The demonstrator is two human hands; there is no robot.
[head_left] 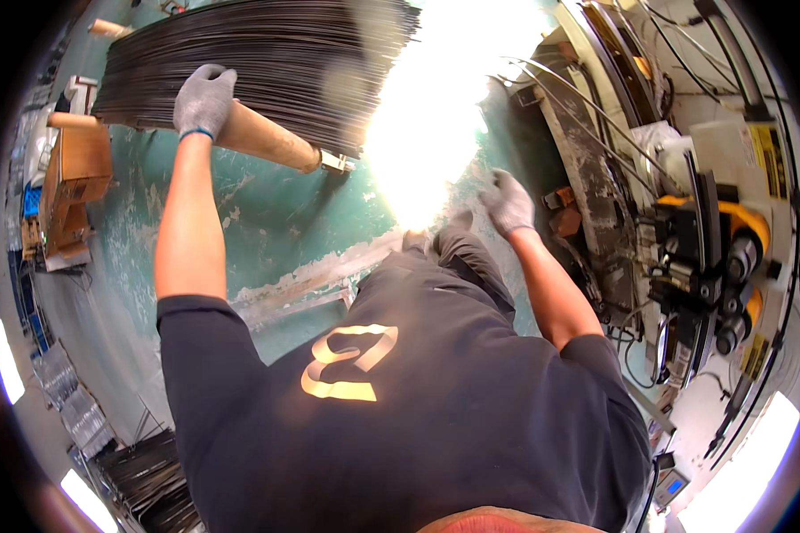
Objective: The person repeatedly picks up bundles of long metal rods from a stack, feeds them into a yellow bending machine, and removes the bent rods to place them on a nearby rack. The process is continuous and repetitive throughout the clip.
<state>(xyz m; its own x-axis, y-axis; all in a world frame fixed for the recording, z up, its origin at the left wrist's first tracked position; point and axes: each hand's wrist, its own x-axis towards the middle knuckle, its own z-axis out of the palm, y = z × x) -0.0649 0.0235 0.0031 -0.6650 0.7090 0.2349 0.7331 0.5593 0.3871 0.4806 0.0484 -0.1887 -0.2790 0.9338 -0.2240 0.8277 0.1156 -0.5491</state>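
The left hand, in a grey glove with a blue edge at the wrist, is curled at the near side of a wide bundle of thin dark rods, right by the upper end of a thick brown tube; whether the fingers grip the tube, a rod or merely rest there, I cannot tell. The tube slants along the near edge of the bundle, its lower end meeting a small metal bracket. The right hand, gloved in grey too, hangs well apart from the tube, over the floor, its fingers bent inward; I cannot tell whether anything is inside them. Between the hands, a strong white glare hides the bundle's right end and part of the worn green floor. Cardboard boxes stand to the left, near another brown tube end. On the right stands a machine with black and orange parts, and cables curve in front of it.
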